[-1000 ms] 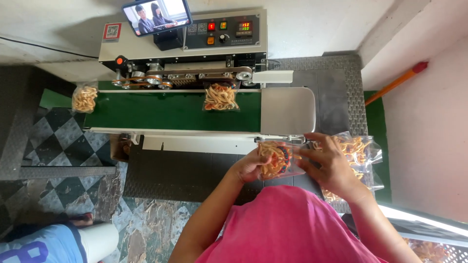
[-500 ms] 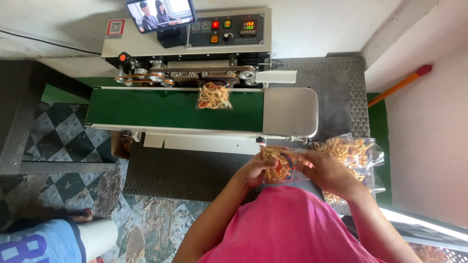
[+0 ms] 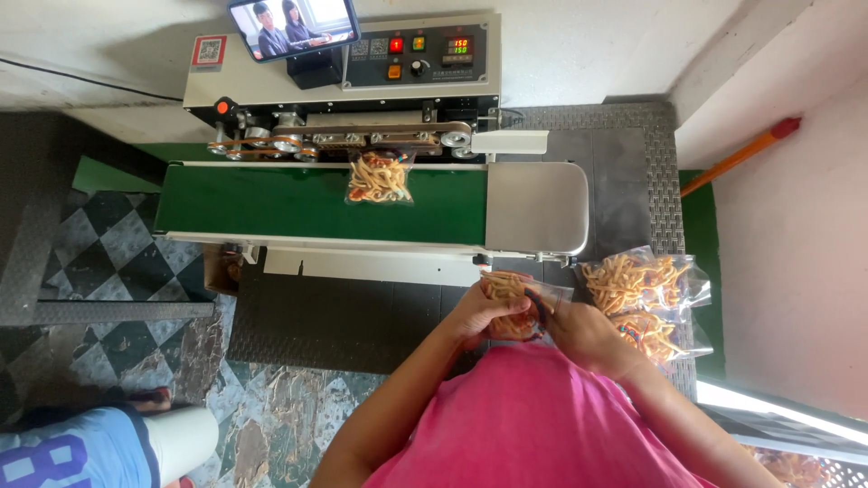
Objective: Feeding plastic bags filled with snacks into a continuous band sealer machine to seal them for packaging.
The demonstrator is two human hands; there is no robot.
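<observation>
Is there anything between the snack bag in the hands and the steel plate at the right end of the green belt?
Nothing visible stands between them. The left hand and right hand hold the snack bag just below the bare steel plate. The other bag rides the green belt further left.

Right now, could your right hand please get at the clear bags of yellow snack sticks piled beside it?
Probably yes: the right hand is beside the clear snack bags, nothing between, though it holds another bag.
</observation>
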